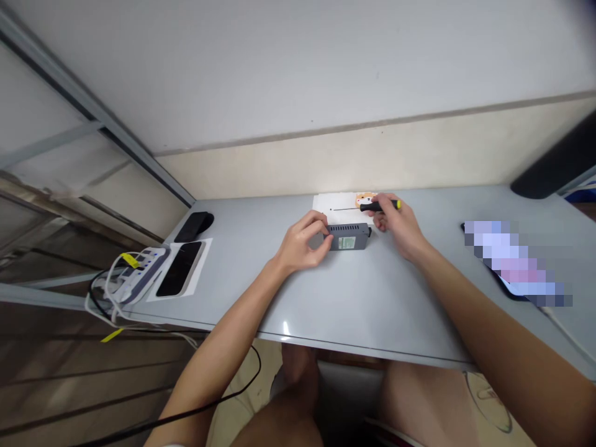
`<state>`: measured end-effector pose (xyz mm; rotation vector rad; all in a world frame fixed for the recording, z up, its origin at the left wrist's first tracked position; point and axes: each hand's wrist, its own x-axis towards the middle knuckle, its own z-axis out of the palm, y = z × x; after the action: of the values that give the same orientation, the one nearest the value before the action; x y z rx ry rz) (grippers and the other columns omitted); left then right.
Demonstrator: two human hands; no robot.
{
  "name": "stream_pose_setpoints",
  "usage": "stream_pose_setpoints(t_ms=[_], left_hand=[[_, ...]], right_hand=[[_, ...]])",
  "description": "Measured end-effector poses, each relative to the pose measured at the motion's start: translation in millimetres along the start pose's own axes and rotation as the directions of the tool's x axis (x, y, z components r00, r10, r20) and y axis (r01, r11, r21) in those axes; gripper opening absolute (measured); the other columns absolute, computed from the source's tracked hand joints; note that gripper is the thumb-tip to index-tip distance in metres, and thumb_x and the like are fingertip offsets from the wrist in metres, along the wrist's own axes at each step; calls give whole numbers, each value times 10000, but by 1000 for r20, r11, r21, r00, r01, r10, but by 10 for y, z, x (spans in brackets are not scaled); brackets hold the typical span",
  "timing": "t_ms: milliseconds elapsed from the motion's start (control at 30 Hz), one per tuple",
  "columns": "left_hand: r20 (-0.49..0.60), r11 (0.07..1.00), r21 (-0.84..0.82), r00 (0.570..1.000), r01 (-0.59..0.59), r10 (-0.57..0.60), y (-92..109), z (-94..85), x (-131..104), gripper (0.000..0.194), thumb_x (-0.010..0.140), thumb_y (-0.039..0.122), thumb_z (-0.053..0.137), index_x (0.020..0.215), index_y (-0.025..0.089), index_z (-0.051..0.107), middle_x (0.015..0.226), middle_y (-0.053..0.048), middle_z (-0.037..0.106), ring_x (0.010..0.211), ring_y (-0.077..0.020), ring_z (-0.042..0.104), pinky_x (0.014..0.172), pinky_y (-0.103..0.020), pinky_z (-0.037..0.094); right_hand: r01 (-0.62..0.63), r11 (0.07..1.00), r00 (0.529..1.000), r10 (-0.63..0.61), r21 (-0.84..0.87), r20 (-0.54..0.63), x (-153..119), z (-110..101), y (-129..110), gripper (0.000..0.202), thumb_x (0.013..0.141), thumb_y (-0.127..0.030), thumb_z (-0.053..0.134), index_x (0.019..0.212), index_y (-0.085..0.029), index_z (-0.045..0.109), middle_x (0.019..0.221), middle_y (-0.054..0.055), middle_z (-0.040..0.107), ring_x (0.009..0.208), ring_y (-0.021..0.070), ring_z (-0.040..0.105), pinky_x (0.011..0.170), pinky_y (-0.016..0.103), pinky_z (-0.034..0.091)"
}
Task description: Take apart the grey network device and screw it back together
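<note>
A small dark grey box (361, 241) with a row of vent slots and a pale label rests on the desk. My left hand (305, 241) grips its left end between thumb and fingers. In my right hand (393, 220) is a screwdriver (370, 207) with a black and yellow handle, its thin shaft pointing left. The shaft lies over a white sheet (342, 200) behind the box, near a small dark speck, perhaps a screw. An orange and white cartoon picture (364, 198) shows beside the right fingers.
On the left are a black phone (180, 270) on white paper, a black item (193, 226) and a power strip (142, 273) with tangled cables. A lit phone (512, 264), partly blurred out, lies right with a white cable. The wall (279, 167) bounds the desk's back.
</note>
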<state>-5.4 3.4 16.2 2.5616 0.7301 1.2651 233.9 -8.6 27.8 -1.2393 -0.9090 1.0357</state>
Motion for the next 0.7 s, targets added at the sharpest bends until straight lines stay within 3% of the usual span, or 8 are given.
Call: stream_pose_setpoints(t_ms=[200,333,400,500,700], left_hand=[[20,999,-25,999,31,-31,6,-8,4,106,956,216,559,856,231,529,1042,-101,704,923,-211,671,762,-356,563],[40,999,-38,999,26,-24,-8,-25,14,84,924,181,531,870,238,505,1082,-103,735,940,-220,679,824,-395,563],[46,1000,-3,999,30,-30,-20,-46,22,91,887,168,539,851,241,498,1054,-96,742,944,-238,668,866,-434,553],[38,997,65,998,49,-51,-50,-97,32,110,814,157,547,811,246,482,1001,-89,739,945,-263,644,875,-466,534],[-26,985,168,999,31,-27,-76,-163,36,130,780,134,527,806,248,468,908,-63,727,907,-265,620,839,-450,489]], right_hand=[[84,968,995,-67,-236,78,26,11,144,418,847,-658,738,956,-254,737,868,-7,734,578,98,541,581,253,425],[89,957,993,-63,-275,104,14,24,164,422,832,-662,756,986,-269,757,924,14,771,703,151,651,651,282,473],[90,957,992,-62,-277,109,5,25,153,434,829,-675,755,987,-271,763,915,9,774,673,139,633,660,284,468],[75,974,994,-56,-215,93,-1,11,108,500,825,-740,722,968,-262,760,864,1,753,564,98,531,603,273,424],[-3,991,999,8,136,-36,41,-62,-24,527,753,-757,759,760,-236,685,621,-4,592,543,112,481,505,257,342]])
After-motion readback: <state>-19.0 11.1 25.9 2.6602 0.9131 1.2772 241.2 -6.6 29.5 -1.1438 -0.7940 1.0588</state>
